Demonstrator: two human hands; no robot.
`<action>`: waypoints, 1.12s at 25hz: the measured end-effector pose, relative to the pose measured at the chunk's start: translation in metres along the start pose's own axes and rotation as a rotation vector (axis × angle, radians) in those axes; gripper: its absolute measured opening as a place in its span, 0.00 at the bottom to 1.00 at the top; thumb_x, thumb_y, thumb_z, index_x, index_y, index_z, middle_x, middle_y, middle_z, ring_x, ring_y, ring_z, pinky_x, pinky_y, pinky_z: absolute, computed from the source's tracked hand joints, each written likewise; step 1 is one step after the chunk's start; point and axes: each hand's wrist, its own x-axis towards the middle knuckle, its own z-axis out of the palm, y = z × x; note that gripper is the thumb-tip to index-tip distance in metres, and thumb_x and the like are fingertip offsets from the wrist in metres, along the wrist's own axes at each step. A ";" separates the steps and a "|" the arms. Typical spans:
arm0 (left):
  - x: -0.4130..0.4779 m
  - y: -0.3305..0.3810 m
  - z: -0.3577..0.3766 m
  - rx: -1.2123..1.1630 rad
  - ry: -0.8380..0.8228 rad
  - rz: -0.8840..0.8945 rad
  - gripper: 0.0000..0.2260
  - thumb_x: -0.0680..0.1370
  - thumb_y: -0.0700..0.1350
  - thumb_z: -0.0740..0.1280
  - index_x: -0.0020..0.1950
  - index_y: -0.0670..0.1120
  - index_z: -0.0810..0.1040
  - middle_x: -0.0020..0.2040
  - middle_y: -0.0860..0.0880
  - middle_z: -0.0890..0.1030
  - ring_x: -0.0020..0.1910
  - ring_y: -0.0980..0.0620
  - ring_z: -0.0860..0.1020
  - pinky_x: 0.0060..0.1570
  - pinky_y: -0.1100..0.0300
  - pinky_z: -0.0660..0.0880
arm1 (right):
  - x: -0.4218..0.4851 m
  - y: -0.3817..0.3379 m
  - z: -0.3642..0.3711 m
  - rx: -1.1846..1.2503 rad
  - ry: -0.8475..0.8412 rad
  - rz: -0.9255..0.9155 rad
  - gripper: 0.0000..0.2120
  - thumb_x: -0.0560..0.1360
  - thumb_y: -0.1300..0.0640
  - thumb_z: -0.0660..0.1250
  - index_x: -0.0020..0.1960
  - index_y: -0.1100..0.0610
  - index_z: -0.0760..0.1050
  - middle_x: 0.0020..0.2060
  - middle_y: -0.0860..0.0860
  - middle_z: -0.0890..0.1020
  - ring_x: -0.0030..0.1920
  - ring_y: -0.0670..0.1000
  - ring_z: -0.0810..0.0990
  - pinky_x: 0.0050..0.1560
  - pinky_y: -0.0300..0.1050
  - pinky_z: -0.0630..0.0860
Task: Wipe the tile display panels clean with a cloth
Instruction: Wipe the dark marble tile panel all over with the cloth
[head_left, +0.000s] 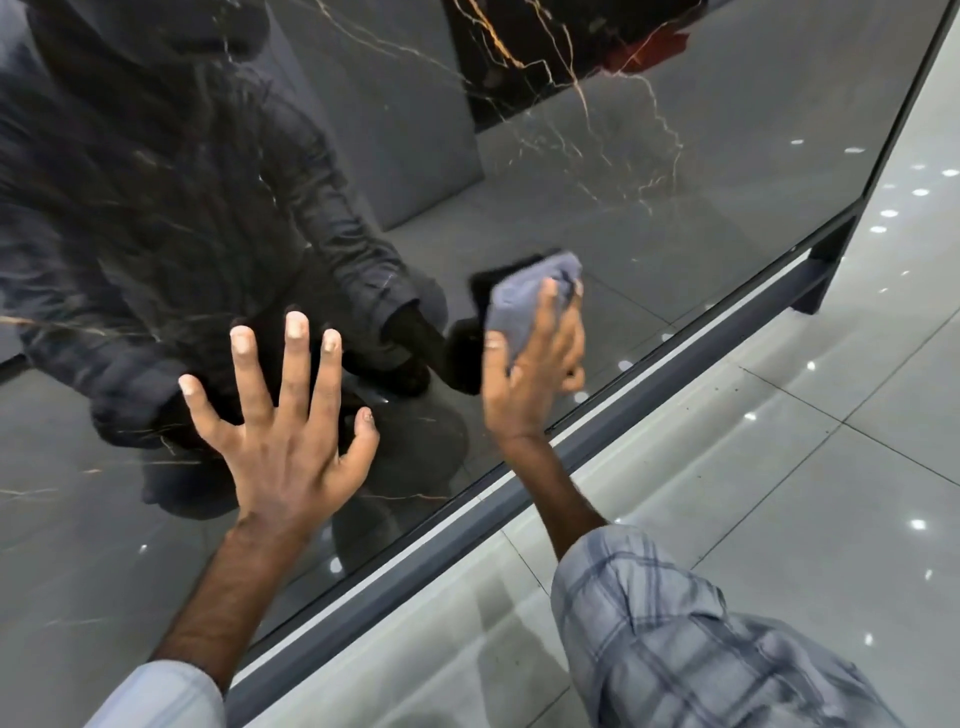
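Now, step: wiping low on the dark marble tile panel (571, 156), near its grey frame (675, 353).
Cloth (524, 299): one, grey-blue, bunched against the panel.
Right hand (530, 374): fingers curled round the cloth.
Left hand (283, 441): fingers spread, flat on the panel.
Next: probably sweep across with even pressure.
Count: one panel, one cloth, two hands.

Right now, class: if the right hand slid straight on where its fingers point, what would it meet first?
Probably only bare tile panel: the right hand, holding the cloth, points up its glossy face, and the way looks free as far as shown.
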 end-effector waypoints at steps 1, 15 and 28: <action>-0.001 0.001 0.001 0.005 0.007 -0.005 0.35 0.80 0.56 0.62 0.85 0.46 0.58 0.86 0.46 0.52 0.85 0.39 0.43 0.77 0.34 0.36 | -0.003 0.018 0.001 0.070 0.030 0.255 0.33 0.80 0.38 0.56 0.83 0.43 0.54 0.82 0.56 0.58 0.79 0.62 0.60 0.73 0.65 0.57; -0.004 0.004 0.003 0.000 0.038 -0.034 0.33 0.81 0.57 0.60 0.85 0.46 0.59 0.86 0.46 0.50 0.85 0.40 0.43 0.78 0.37 0.40 | -0.027 -0.079 0.005 -0.051 -0.016 -0.210 0.37 0.78 0.38 0.57 0.82 0.50 0.52 0.82 0.62 0.56 0.80 0.63 0.58 0.72 0.65 0.55; -0.012 -0.001 -0.005 -0.123 -0.003 0.006 0.30 0.84 0.51 0.61 0.85 0.47 0.58 0.85 0.46 0.53 0.83 0.41 0.47 0.75 0.39 0.46 | -0.135 0.028 0.039 0.167 -0.175 0.932 0.39 0.83 0.37 0.60 0.85 0.47 0.44 0.84 0.54 0.54 0.81 0.61 0.59 0.79 0.62 0.58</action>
